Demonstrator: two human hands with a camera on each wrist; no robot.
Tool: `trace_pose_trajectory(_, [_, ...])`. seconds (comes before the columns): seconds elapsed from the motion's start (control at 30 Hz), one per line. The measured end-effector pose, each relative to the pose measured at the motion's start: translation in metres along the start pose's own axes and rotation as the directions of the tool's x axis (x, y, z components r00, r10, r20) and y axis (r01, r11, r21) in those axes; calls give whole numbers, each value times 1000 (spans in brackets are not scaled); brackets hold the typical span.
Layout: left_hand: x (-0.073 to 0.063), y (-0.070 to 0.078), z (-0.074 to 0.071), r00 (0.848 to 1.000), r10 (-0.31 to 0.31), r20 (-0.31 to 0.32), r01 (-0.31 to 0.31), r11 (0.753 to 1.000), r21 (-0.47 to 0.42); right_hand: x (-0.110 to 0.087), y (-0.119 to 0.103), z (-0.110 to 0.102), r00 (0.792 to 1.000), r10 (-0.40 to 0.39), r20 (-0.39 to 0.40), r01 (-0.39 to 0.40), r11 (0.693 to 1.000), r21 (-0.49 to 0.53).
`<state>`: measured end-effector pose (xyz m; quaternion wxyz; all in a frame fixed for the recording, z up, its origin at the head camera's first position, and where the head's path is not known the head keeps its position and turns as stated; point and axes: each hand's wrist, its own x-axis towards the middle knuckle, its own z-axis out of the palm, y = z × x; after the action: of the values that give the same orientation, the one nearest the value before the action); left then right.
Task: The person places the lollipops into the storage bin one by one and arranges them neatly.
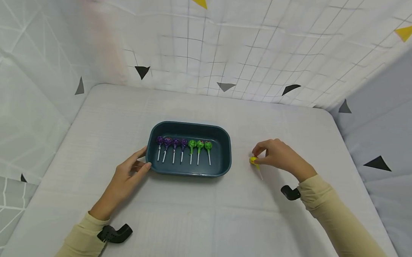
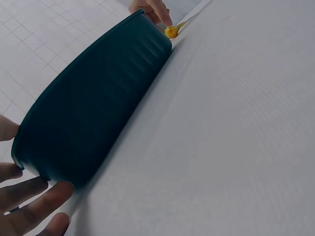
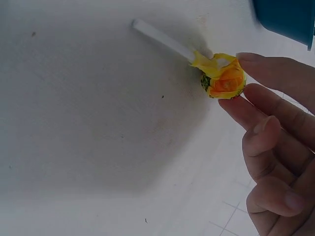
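Note:
A dark teal tray [image 1: 188,175] lies on the table, with a row of purple-wrapped lollipops [image 1: 175,142] and green-wrapped lollipops [image 1: 200,144] in it, sticks pointing toward me. My left hand [image 1: 125,180] rests at the tray's left end. In the left wrist view its spread fingertips [image 2: 58,194] touch the outer wall. To the right of the tray, my right hand [image 1: 281,156] pinches a yellow-wrapped lollipop [image 1: 253,160] by its head, between thumb and finger. The right wrist view shows the yellow lollipop [image 3: 228,78] close up, its white stick pointing away from the fingers.
A white cloth covers the table [image 1: 209,219]. White curtains [image 1: 244,47] with grid lines and black, grey and yellow triangles stand at the back and sides. A black band with a camera mount sits on each wrist, the left mount [image 1: 115,234] near the table's front.

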<state>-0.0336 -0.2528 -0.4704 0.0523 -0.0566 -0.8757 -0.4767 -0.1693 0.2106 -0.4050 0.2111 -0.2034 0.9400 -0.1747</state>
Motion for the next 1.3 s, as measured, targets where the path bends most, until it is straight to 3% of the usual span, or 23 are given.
trace_pose_trajectory(0.93, [0, -1, 0, 1000, 8, -3, -8, 1000, -7, 3, 6, 12, 1000, 9, -12, -9, 1000, -8])
trace_pose_trajectory(1.3, [1, -1, 1, 1000, 3, -4, -3, 1000, -7, 3, 7, 14, 1000, -6, -15, 6, 999, 37])
